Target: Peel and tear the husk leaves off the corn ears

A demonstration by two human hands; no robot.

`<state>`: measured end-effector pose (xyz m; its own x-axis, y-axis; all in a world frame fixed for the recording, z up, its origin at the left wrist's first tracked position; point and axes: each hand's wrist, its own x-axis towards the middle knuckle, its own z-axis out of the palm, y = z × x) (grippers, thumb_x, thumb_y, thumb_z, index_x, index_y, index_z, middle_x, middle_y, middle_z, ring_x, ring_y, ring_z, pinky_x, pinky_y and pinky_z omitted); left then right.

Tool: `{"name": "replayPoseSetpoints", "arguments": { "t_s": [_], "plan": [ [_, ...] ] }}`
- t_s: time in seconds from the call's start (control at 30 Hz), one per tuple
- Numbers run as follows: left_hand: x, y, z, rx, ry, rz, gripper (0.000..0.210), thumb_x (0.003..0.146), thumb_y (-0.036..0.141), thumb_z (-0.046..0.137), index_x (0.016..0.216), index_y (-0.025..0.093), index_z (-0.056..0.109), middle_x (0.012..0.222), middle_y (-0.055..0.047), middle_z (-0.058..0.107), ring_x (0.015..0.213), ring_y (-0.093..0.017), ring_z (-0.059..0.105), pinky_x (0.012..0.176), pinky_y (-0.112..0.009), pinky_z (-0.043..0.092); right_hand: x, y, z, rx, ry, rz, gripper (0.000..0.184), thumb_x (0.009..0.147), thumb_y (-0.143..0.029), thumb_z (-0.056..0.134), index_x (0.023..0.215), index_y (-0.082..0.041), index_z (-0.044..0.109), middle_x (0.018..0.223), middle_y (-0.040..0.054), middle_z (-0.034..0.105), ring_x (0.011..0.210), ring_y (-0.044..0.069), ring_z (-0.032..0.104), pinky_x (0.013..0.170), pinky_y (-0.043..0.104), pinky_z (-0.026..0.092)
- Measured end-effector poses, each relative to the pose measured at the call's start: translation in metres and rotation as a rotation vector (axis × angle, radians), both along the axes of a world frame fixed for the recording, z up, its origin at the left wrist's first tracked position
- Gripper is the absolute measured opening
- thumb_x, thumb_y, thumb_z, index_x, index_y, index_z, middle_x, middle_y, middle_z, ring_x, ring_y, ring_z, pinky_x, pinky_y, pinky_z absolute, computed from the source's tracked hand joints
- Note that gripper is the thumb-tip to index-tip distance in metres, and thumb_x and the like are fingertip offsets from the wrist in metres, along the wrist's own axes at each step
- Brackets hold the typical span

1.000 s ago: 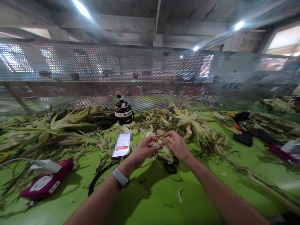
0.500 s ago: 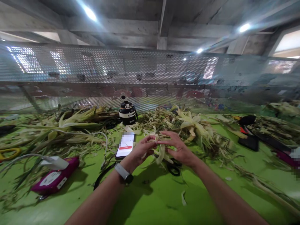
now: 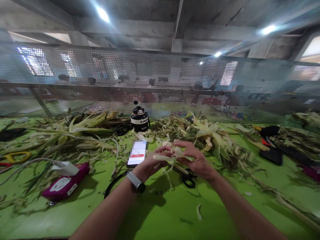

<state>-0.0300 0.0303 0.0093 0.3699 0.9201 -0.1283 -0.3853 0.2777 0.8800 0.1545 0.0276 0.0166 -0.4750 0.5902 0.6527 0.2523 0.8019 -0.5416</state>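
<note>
Between my hands, above the middle of the green table [image 3: 175,213], is a small bundle of pale corn husk strips [image 3: 163,157]. My left hand [image 3: 153,162] is closed on it from the left, the wrist wearing a watch with a grey strap. From the other side my right hand [image 3: 196,161] pinches the husk with thumb and fingers. Loose strip ends stick out leftward and hang below the fingers. The bundle's inner part is hidden by the fingers. Black-handled scissors [image 3: 188,180] lie on the table just under my right hand.
A phone [image 3: 137,153] lies left of my hands, behind it a black bottle [image 3: 139,120]. Husk heaps [image 3: 212,133] spread along a perforated screen [image 3: 160,73]. At left are a purple power strip [image 3: 66,183] with a white plug and yellow-handled scissors [image 3: 17,157].
The husk strips between my hands have turned; a broad end that hung down now points left across my left fingers. The whole view has shifted slightly, so table items appear farther right.
</note>
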Motion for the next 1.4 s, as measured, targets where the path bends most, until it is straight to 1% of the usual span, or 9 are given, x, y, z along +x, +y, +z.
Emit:
{"name": "replayPoseSetpoints", "arguments": {
  "t_s": [0.23,0.4,0.53,0.7,0.8,0.9,1.07,1.2,1.4],
  "plan": [
    [-0.001,0.003,-0.003,0.028,0.07,-0.025,0.035,0.055,0.026,0.081,0.076,0.016,0.056,0.074,0.001,0.062,0.05,-0.002,0.043,0.04,-0.014,0.023,-0.001,-0.001,0.0,-0.144,0.08,-0.025,0.024,0.09,-0.035,0.051,0.093,-0.021,0.071,0.104,0.0082,0.064,0.101,0.02,0.057,0.089,0.034,0.044],
    [0.002,0.001,-0.001,0.006,0.118,0.046,0.034,0.055,0.026,0.081,0.075,0.016,0.055,0.068,0.003,0.06,0.049,-0.002,0.044,0.041,-0.014,0.025,-0.002,0.001,-0.002,-0.319,0.185,-0.047,0.03,0.088,-0.043,0.051,0.089,-0.019,0.069,0.089,0.0056,0.066,0.089,0.019,0.059,0.083,0.032,0.045],
    [0.004,-0.001,0.0,-0.016,0.147,0.11,0.034,0.053,0.026,0.081,0.075,0.017,0.056,0.063,0.004,0.058,0.051,-0.004,0.048,0.043,-0.014,0.028,-0.003,0.002,-0.005,-0.385,0.185,-0.022,0.027,0.084,-0.042,0.057,0.08,-0.018,0.068,0.079,0.0027,0.065,0.077,0.016,0.058,0.075,0.027,0.046],
    [0.007,-0.002,-0.003,0.01,0.13,0.149,0.038,0.051,0.026,0.081,0.075,0.017,0.054,0.061,0.004,0.06,0.046,-0.004,0.048,0.041,-0.015,0.029,-0.006,0.001,-0.002,-0.439,0.17,0.008,0.027,0.083,-0.042,0.058,0.078,-0.017,0.066,0.071,0.0008,0.064,0.067,0.013,0.057,0.067,0.025,0.045],
    [0.01,-0.002,-0.006,0.024,0.132,0.143,0.037,0.052,0.026,0.08,0.075,0.018,0.052,0.058,0.004,0.06,0.045,-0.005,0.049,0.04,-0.015,0.03,-0.007,-0.001,-0.001,-0.434,0.171,-0.048,0.026,0.084,-0.041,0.056,0.083,-0.017,0.065,0.073,0.001,0.064,0.067,0.013,0.058,0.067,0.024,0.045],
    [0.011,-0.001,-0.007,0.031,0.123,0.16,0.035,0.053,0.023,0.078,0.074,0.018,0.051,0.056,0.005,0.06,0.043,-0.005,0.048,0.04,-0.015,0.031,-0.007,-0.001,-0.003,-0.374,0.09,-0.122,0.024,0.084,-0.038,0.056,0.088,-0.017,0.065,0.078,0.002,0.065,0.071,0.014,0.058,0.07,0.025,0.045],
    [0.013,-0.002,-0.006,0.045,0.153,0.187,0.033,0.051,0.02,0.076,0.072,0.017,0.051,0.05,0.006,0.056,0.041,-0.004,0.045,0.042,-0.016,0.035,-0.007,0.0,-0.007,-0.277,-0.027,-0.234,0.021,0.083,-0.036,0.056,0.079,-0.018,0.066,0.076,0.0025,0.066,0.074,0.016,0.059,0.071,0.026,0.044],
    [0.016,-0.003,-0.007,0.04,0.176,0.199,0.037,0.049,0.025,0.077,0.072,0.018,0.048,0.049,0.007,0.055,0.041,-0.005,0.046,0.043,-0.016,0.035,-0.008,-0.002,-0.006,-0.247,-0.048,-0.281,0.021,0.082,-0.037,0.059,0.074,-0.018,0.065,0.073,0.0017,0.065,0.072,0.016,0.058,0.068,0.026,0.042],
    [0.018,-0.004,-0.01,0.095,0.202,0.2,0.042,0.049,0.032,0.08,0.072,0.018,0.048,0.05,0.007,0.054,0.042,-0.004,0.045,0.043,-0.016,0.034,-0.008,-0.002,-0.009,-0.191,-0.044,-0.35,0.018,0.078,-0.036,0.063,0.078,-0.019,0.065,0.072,0.0008,0.062,0.068,0.015,0.056,0.066,0.025,0.042]
  ]
}}
